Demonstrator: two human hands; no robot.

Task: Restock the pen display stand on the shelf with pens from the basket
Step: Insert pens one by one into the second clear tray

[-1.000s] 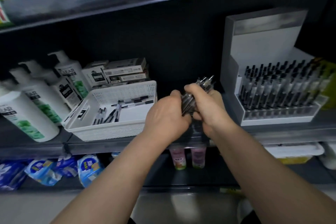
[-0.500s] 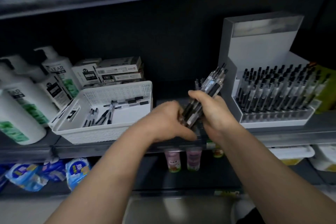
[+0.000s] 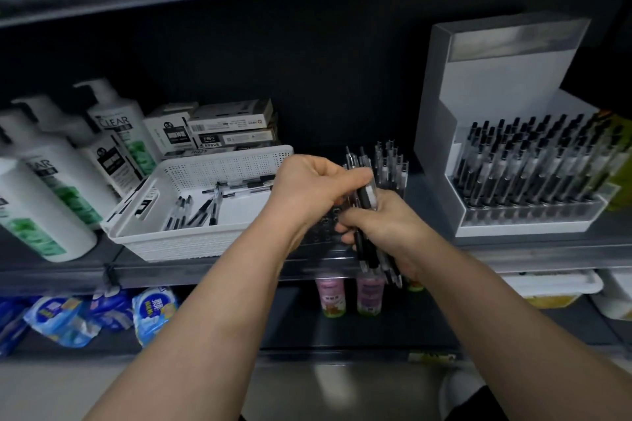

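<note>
At centre, left hand (image 3: pixel 307 188) and right hand (image 3: pixel 383 229) grip pens (image 3: pixel 369 196), likely light, stiff, slick; hold mid-barrel. Stand (image 3: pixel 513 227) at three o'clock.

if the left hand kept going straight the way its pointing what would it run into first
Probably the upright pens standing in the dark perforated stand, just past it up and right. The left hand grips the pen bundle held in the right hand; the depth gap is hard to judge.
</note>
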